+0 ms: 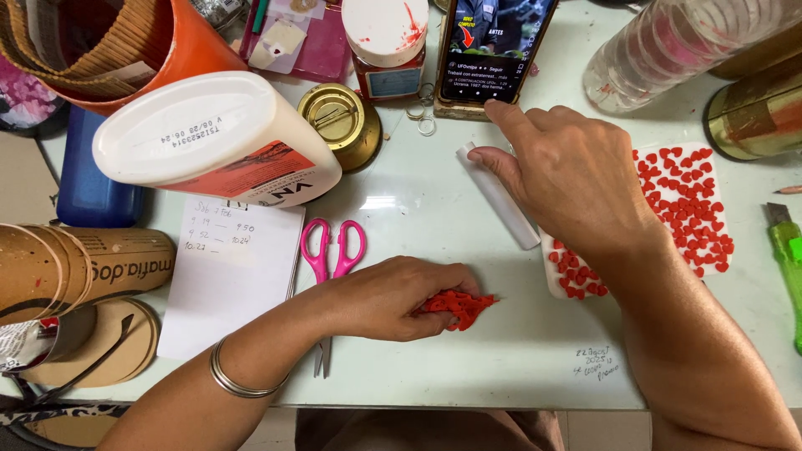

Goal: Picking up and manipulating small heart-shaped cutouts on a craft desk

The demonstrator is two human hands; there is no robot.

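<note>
While closed on red hearts point(458, 306), left hand point(393, 296); right hand point(568, 171) spread, fingertip at phone point(493, 46).

Pink-handled scissors point(332, 250) lie flat on the pale desk point(518, 342), a white notepad point(231, 276) just beside them; behind it a big white tub point(213, 138) rests on its side, a gold lid point(341, 121) sits near it, and a green utility knife point(787, 255) waits at the far edge

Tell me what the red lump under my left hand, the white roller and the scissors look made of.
Red lump under the left hand: soft, matte clay or dough, judging by its crumpled folds. White roller by the right hand: smooth, probably plastic. Scissors: glossy pink plastic handles; blades look metal, mostly hidden.
</note>
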